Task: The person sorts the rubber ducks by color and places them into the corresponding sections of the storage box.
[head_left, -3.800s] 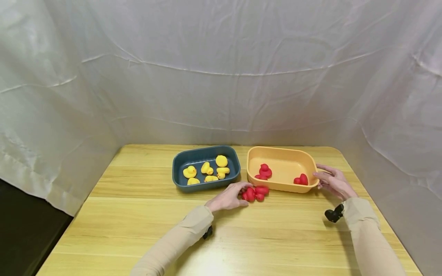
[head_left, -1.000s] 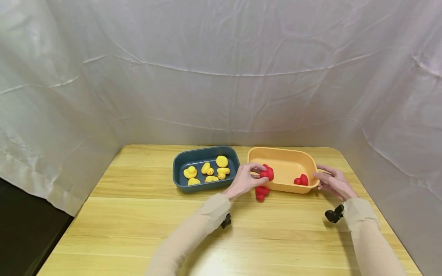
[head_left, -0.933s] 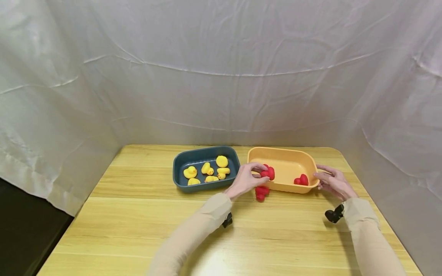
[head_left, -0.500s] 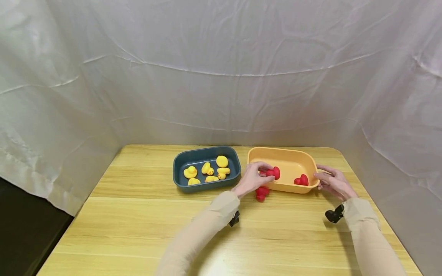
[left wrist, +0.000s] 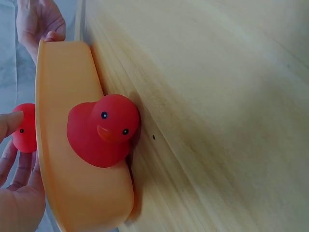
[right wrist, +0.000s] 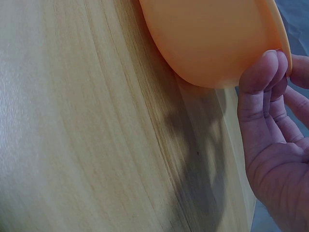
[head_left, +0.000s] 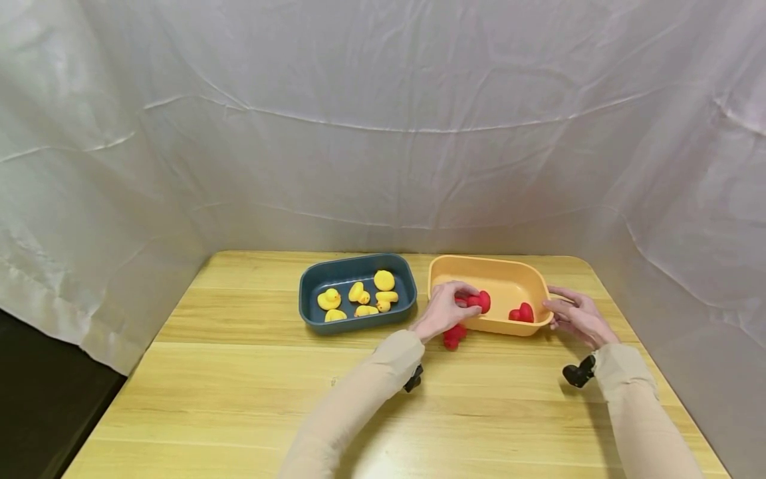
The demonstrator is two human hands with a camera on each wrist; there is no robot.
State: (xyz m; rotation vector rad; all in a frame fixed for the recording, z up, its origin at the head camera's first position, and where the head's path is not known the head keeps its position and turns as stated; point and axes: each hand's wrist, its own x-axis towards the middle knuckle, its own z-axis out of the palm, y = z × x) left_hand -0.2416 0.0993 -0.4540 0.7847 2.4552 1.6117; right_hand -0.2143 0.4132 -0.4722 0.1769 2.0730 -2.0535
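Note:
My left hand [head_left: 444, 310] pinches a red rubber duck [head_left: 482, 302] between thumb and fingers, over the left part of the orange bin [head_left: 509, 266]. In the left wrist view this held duck [left wrist: 26, 137] shows just beyond the bin's rim. My right hand [head_left: 582, 318] grips the bin's right end; the right wrist view has its thumb [right wrist: 260, 72] on the outer wall and its fingers behind the rim. Another red duck [head_left: 522, 313] lies in the bin's right corner. On the table, against the bin's near wall, sits one more red duck [left wrist: 104, 130].
Left of the orange bin stands a dark blue bin [head_left: 347, 266] holding several yellow rubber ducks [head_left: 329, 299]. Both are at the back of the wooden table [head_left: 251, 386], in front of a pale curtain [head_left: 383, 166].
My left hand has picked a red duck off the table, where two lay earlier, and carried it over the orange bin, then farther right. My right hand stays on the bin's end.

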